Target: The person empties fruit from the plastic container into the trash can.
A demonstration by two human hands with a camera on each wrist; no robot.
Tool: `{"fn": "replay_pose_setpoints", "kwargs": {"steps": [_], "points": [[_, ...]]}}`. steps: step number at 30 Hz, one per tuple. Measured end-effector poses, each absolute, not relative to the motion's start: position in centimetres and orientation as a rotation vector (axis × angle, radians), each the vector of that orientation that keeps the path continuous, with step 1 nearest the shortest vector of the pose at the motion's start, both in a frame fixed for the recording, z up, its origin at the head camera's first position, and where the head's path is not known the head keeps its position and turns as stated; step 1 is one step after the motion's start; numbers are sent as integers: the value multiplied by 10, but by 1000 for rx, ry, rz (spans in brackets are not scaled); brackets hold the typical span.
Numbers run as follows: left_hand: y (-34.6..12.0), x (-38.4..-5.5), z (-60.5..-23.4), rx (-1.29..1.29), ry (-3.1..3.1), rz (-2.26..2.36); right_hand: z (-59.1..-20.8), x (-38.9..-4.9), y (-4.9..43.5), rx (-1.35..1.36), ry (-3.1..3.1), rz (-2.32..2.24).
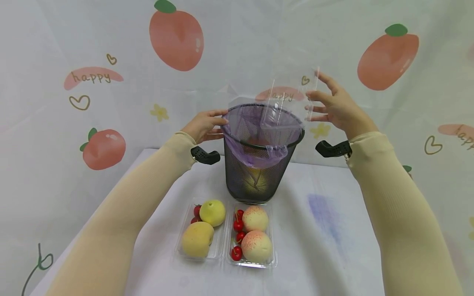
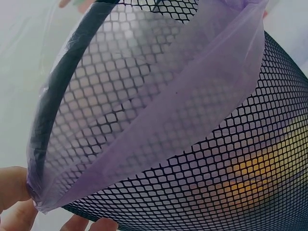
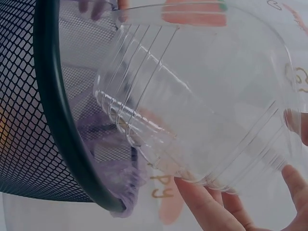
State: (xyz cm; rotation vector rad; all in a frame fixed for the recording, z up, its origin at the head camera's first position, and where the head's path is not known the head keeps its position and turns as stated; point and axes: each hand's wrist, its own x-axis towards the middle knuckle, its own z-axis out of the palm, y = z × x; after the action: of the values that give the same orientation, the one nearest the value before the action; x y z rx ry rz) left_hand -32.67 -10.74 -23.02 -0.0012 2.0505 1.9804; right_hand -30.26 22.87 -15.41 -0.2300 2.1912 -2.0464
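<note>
A black mesh wastebasket (image 1: 237, 172) stands upright, lined with a thin purple plastic bag (image 1: 255, 160) folded over its rim. My left hand (image 1: 207, 125) holds the basket's rim at its left side, where the bag (image 2: 192, 106) wraps over it. Above the opening, tilted, is a clear plastic box (image 1: 285, 102); my right hand (image 1: 337, 105) grips it by its right edge. In the right wrist view the box (image 3: 202, 96) is see-through, with ribbed sides, and its near end overlaps the basket rim (image 3: 62, 125). Yellowish shapes show through the basket's mesh.
In front of the basket, two clear trays sit side by side on the white table (image 1: 303, 255). The left has a yellow pear-like fruit (image 1: 212, 213), a yellow fruit (image 1: 197, 239) and red fruit; the right has two peaches (image 1: 256, 246) and several cherries (image 1: 238, 225). A printed cloth hangs behind.
</note>
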Motion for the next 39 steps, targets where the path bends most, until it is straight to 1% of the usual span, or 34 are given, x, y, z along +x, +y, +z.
{"fn": "replay_pose_setpoints", "kwargs": {"steps": [20,39], "points": [[-107,-325,-229,-15,2048,1985,-163,-296,241,-301,2014,-2209],[-108,-325,-230,-16,2063,1970,-173,-291,266,-316,1873,-2323]]}}
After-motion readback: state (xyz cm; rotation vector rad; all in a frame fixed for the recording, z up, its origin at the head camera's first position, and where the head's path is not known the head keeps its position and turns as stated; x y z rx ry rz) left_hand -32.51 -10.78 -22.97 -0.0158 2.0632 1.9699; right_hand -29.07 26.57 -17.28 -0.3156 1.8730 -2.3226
